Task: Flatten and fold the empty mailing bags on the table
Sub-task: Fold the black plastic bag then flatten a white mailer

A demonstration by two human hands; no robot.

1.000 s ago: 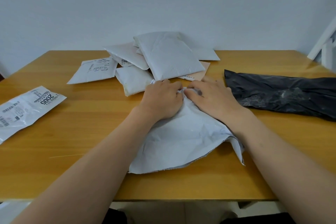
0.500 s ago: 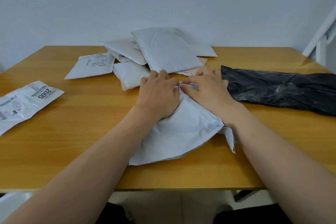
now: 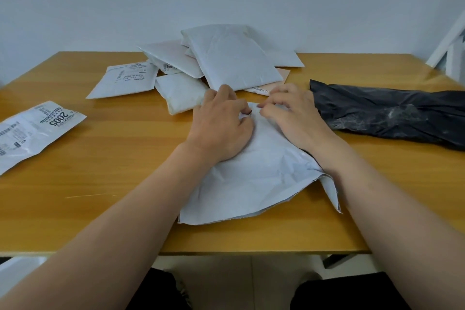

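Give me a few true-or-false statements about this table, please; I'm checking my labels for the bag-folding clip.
1. Both hands work on the white bag at the front of the table. True.
2. The black bag lies to the person's left. False: it lies to the right.
3. A labelled bag marked 2005 lies at the left edge. True.
4. The left hand lifts the white bag off the table. False: the bag lies on the table.
5. The right hand has its fingertips at the white bag's far end. True.

Worktop (image 3: 113,184): smooth wood, satin sheen. Grey mailing bag (image 3: 251,178): matt, creased plastic film. Black bag (image 3: 392,113): crinkled, glossy plastic. Labelled bag (image 3: 32,131): shiny plastic.
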